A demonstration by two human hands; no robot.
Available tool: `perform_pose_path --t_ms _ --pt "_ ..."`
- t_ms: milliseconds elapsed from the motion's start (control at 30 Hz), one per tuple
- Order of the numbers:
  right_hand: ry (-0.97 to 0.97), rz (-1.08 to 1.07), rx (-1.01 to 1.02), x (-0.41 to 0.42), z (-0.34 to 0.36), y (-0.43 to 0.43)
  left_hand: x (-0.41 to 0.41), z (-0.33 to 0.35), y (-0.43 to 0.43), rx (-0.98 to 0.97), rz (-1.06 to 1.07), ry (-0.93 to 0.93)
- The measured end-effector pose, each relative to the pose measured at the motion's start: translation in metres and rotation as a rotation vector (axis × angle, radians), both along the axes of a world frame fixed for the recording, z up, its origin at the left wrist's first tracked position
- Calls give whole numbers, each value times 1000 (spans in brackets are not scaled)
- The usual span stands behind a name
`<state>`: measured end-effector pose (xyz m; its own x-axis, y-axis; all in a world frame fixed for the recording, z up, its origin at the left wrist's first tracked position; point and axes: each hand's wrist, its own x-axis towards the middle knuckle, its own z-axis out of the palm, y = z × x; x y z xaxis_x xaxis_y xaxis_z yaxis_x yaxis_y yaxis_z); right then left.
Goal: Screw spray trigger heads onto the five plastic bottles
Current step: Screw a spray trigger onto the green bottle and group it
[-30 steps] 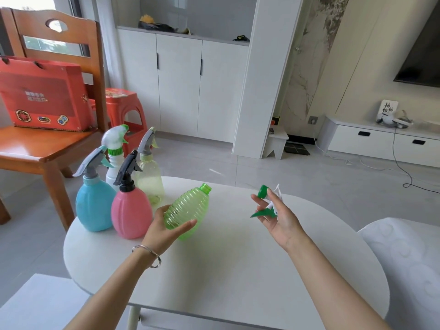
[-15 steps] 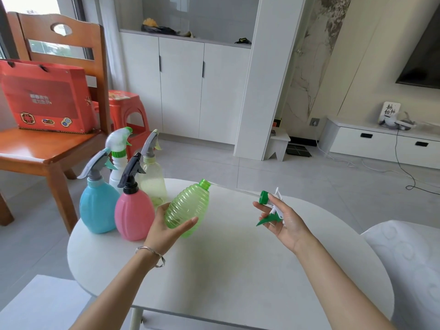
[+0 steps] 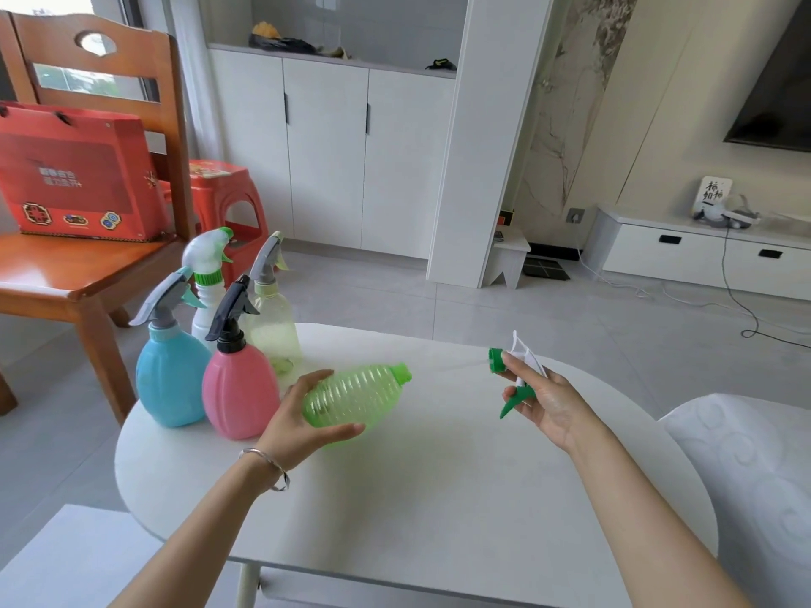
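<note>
My left hand (image 3: 298, 425) grips a ribbed green bottle (image 3: 357, 394), held above the table and tipped almost level, its open neck pointing right. My right hand (image 3: 548, 399) pinches a white spray trigger head with a green collar and green lever (image 3: 511, 373), the collar facing the bottle's neck with a gap between them. A thin dip tube runs from the collar toward the bottle. Behind, a blue bottle (image 3: 171, 375), a pink bottle (image 3: 239, 388), a white bottle (image 3: 206, 296) and a pale yellow bottle (image 3: 272, 326) stand with trigger heads on.
The round white table (image 3: 417, 498) carries the bottles at its far left. A wooden chair (image 3: 83, 274) with a red box (image 3: 74, 173) stands at the left, an orange stool (image 3: 224, 190) behind it. A white cushioned seat (image 3: 755, 476) is at the right.
The green bottle has been tipped from a steep slant to nearly level, neck toward the right. My right hand with the trigger head stays about where it was.
</note>
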<state>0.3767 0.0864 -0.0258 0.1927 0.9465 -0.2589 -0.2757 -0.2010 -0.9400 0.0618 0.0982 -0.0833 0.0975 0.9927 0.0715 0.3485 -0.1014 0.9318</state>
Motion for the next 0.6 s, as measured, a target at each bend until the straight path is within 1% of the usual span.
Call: perform_pose_path --t_ms 67,100,200,267,367,467,533,600 --pt "-41 36 3 -2 1 0 4 0 -1 -29 -58 -9" --pt "-54 62 9 -5 1 0 7 1 -2 -82 -83 -53" --pt "-48 131 36 -20 -1 1 21 4 -6 -298 -125 -363" --pt "-93 178 67 -31 -1 0 29 5 -8 -381 -125 -453" --pt "-169 254 124 -42 4 -2 35 6 -8 -479 -105 -468" --pt "-259 325 186 -45 7 -4 33 7 -7 -542 -122 -394" --pt "-314 323 205 -47 5 -5 30 8 -8 -542 -141 -331" --pt "-319 272 190 -49 3 -5 29 9 -9 -500 -160 -324"
